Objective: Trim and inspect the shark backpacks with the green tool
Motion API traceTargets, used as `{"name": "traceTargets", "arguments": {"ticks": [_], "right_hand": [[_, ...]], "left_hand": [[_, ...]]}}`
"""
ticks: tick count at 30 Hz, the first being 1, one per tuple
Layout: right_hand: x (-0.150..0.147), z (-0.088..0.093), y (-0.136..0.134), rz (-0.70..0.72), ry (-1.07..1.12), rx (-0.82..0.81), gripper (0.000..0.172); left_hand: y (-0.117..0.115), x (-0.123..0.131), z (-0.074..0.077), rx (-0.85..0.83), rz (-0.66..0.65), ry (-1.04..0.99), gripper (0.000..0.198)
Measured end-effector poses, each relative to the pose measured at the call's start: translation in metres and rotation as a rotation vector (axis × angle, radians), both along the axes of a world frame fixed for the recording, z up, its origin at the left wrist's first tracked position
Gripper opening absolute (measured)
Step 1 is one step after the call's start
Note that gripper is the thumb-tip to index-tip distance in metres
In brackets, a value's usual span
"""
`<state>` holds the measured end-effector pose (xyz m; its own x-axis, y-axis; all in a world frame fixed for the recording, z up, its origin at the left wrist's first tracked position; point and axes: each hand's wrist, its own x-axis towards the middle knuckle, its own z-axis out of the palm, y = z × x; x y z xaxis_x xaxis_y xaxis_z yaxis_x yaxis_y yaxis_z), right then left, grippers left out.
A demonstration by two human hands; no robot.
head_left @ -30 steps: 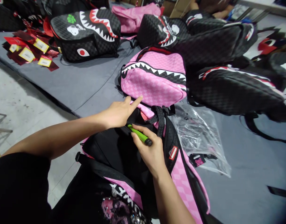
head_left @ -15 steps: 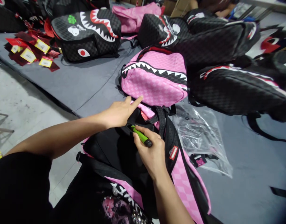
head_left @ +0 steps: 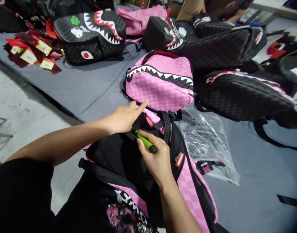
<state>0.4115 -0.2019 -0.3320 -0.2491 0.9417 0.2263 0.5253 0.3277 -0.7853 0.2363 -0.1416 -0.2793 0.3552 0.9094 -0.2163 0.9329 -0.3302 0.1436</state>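
Three pink shark-mouth backpacks (head_left: 160, 87), from near edge to far edge of the grey mat (head_left: 90, 87). At least five black checkered shark-mouth backpacks (head_left: 90, 35) along far and right edges. One clear plastic bag (head_left: 206, 142). One green-handled tool (head_left: 145, 141). Four yellow-labelled red hang tags (head_left: 28, 56) at the far left corner.

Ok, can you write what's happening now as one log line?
left hand: on black-and-pink backpack | right hand: holds green tool against it | nearby: clear plastic bag
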Motion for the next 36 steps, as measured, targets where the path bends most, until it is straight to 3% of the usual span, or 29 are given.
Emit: {"name": "traceTargets", "arguments": {"ticks": [3,10,14,19,24,36], "right_hand": [[0.0006,-0.0026,0.0011,0.044,0.070,-0.061,0.021],[0.0050,-0.0016,0.0031,0.052,-0.070,0.070,0.020],[0.0027,0.0011,0.0022,0.059,-0.039,0.055,0.020],[0.0004,-0.0021,-0.0016,-0.022,-0.091,0.107,0.019],[0.0005,-0.0020,-0.0020,0.021,-0.055,0.052,0.020],[-0.0034,-0.0027,-0.0036,-0.057,-0.087,0.108,0.018]], "left_hand": [[-0.0002,-0.0009,-0.0008,0.003,-0.001,-0.007,0.095],[-0.0001,0.0000,0.0022,-0.011,0.011,0.003,0.094],[-0.0004,-0.0004,0.0013,-0.014,0.007,-0.005,0.094],[0.0000,-0.0002,-0.0013,-0.018,0.010,-0.016,0.096],[0.0000,-0.0013,-0.0021,-0.003,0.007,-0.021,0.094],[0.0017,-0.0026,-0.0068,0.026,-0.015,-0.027,0.093]]}}
